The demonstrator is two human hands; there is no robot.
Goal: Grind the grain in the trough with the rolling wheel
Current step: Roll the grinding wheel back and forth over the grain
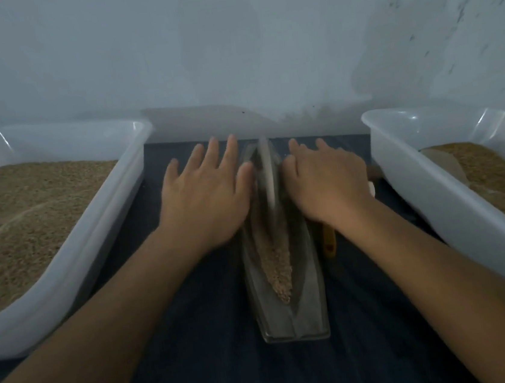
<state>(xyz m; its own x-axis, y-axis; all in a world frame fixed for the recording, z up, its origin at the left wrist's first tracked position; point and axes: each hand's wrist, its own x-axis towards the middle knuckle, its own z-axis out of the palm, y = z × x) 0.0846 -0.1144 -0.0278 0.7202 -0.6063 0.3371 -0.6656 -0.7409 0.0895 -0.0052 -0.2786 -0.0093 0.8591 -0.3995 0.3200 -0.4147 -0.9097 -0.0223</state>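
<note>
Long narrow grey metal trough (288, 297) sits lengthwise at centre of the dark blue table (200, 354), near end toward the camera, far end by the pale wall (227, 36). Strip of tan crushed grain (277, 267) lies along the groove in the trough's near half. Thin grey metal rolling wheel (266, 174) stands upright on edge in the far half of the trough, blurred. Left hand (204, 196) flat just left of the wheel, fingers straight and spread, thumb against the wheel's left side; grip wide, holding nothing visible. Right hand (325, 180) just right of the wheel, palm down, fingers extended forward, thumb side touching the wheel; the axle handle is hidden under both palms. Large translucent white plastic tub (73, 259) at left, filled with brown grain. Second white plastic tub (435, 202) at right, also holding grain. Yellow object (329, 242) beside the trough under the right wrist, unclear.
</note>
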